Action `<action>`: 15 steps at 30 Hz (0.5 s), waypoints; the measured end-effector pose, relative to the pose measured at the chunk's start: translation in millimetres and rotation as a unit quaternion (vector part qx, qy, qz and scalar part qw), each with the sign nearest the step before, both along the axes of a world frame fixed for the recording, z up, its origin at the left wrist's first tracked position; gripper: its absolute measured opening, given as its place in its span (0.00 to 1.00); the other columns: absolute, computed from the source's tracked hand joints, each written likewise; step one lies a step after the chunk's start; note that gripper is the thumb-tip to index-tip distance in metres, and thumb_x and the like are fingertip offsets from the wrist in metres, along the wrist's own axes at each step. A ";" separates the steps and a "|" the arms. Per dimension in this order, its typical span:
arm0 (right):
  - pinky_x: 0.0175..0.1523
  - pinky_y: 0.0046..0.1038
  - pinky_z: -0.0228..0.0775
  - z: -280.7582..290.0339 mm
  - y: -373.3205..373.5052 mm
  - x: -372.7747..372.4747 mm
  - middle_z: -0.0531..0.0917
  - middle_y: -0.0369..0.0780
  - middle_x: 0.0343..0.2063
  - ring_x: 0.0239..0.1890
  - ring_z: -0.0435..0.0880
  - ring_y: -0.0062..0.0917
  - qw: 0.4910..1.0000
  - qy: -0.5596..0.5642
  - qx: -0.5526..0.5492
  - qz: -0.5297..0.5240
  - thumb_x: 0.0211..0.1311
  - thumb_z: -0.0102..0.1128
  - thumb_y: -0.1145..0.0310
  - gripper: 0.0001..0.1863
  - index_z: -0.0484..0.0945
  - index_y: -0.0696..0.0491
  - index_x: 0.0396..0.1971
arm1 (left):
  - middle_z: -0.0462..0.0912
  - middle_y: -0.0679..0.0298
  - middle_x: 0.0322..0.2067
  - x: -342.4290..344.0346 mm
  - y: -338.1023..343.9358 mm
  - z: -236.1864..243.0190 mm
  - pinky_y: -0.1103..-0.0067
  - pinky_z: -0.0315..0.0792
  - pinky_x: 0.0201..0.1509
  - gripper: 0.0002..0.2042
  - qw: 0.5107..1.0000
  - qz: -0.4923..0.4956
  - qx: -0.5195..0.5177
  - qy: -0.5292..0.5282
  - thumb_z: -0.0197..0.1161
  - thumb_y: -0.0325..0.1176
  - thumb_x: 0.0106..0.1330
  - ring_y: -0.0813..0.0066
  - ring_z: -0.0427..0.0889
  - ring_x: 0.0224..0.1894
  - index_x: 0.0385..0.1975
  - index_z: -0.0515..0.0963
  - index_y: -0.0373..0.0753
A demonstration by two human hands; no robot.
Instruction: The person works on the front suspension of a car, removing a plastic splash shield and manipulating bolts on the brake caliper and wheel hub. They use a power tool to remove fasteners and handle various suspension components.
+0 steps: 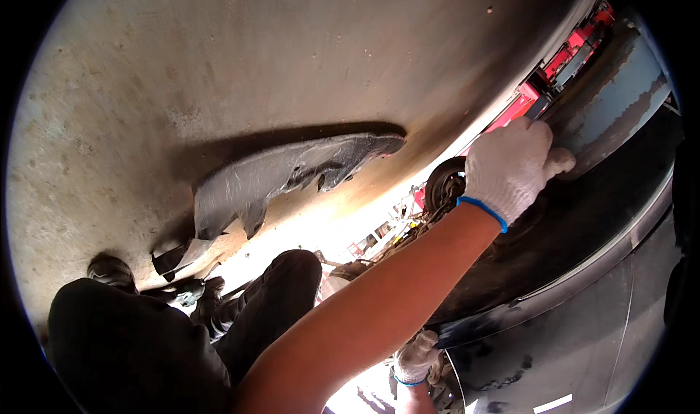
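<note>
Wheel-arch work, seen from above the person's shoulder. The person's right hand, in a white knit glove with a blue cuff, is raised into the dark wheel arch of a black car; its fingers are curled together and pressed against the pale blue-grey inner panel at the top of the arch, and whether anything lies inside the curled fingers cannot be told. Just left of that hand and a little below it sits a round dark hub, partly hidden behind the glove. The bare forearm runs from the lower middle of the view up to this hand. The left hand, gloved alike, hangs low beneath the forearm, close to the lower edge of the arch; its fingers are bent, touching some small metal parts that are too blurred to name, and its grip cannot be made out. The glossy black body panel fills the lower right. Red equipment shows beyond the arch at the upper right. To the left lies the grey concrete floor, bearing a torn grey sheet. The person's dark-trousered knee and a dark shoe are at lower left
</note>
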State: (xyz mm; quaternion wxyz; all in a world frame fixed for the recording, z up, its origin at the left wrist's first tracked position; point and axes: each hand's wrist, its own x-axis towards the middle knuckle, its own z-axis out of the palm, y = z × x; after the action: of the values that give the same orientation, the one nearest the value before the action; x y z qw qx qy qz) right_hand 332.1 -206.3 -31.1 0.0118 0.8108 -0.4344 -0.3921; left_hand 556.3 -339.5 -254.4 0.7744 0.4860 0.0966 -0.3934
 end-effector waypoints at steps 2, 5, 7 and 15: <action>0.24 0.23 0.76 -3.9 1.4 1.6 0.81 0.39 0.25 0.20 0.82 0.24 0.990 0.013 -0.012 0.139 0.65 0.55 0.70 0.06 0.71 0.57 0.31 | 0.79 0.54 0.25 4.4 0.8 -0.4 0.64 0.76 0.34 0.23 1.000 -0.010 0.008 -0.009 0.66 0.57 0.55 0.54 0.83 0.31 0.24 0.80 0.37; 0.20 0.23 0.71 -4.8 5.9 5.1 0.79 0.36 0.23 0.17 0.80 0.22 0.992 0.006 -0.038 0.119 0.58 0.58 0.76 0.05 0.70 0.56 0.27 | 0.78 0.56 0.23 -0.5 -1.1 -0.5 0.65 0.76 0.32 0.21 0.998 0.039 0.036 -0.030 0.67 0.55 0.54 0.55 0.82 0.29 0.23 0.80 0.38; 0.20 0.24 0.71 3.1 5.0 -6.1 0.79 0.36 0.22 0.17 0.79 0.23 0.985 0.037 -0.052 0.160 0.57 0.57 0.75 0.05 0.70 0.55 0.26 | 0.76 0.58 0.22 -4.9 -4.8 -0.8 0.65 0.74 0.30 0.19 0.993 0.077 0.065 -0.056 0.68 0.52 0.54 0.56 0.81 0.27 0.22 0.79 0.39; 0.21 0.24 0.70 -3.8 18.9 2.5 0.79 0.36 0.20 0.17 0.79 0.23 0.990 -0.006 -0.082 -0.110 0.60 0.53 0.68 0.08 0.70 0.56 0.24 | 0.72 0.60 0.23 -1.2 -27.4 -0.1 0.65 0.69 0.24 0.16 0.974 0.182 0.122 -0.053 0.70 0.44 0.56 0.58 0.76 0.24 0.21 0.75 0.39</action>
State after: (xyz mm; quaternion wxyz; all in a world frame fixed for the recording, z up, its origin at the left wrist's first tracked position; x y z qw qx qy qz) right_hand 334.6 -187.4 -35.0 0.0329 0.7564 -0.5520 -0.3493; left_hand 555.1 -366.9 -254.6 0.7722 0.5710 0.1893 -0.2046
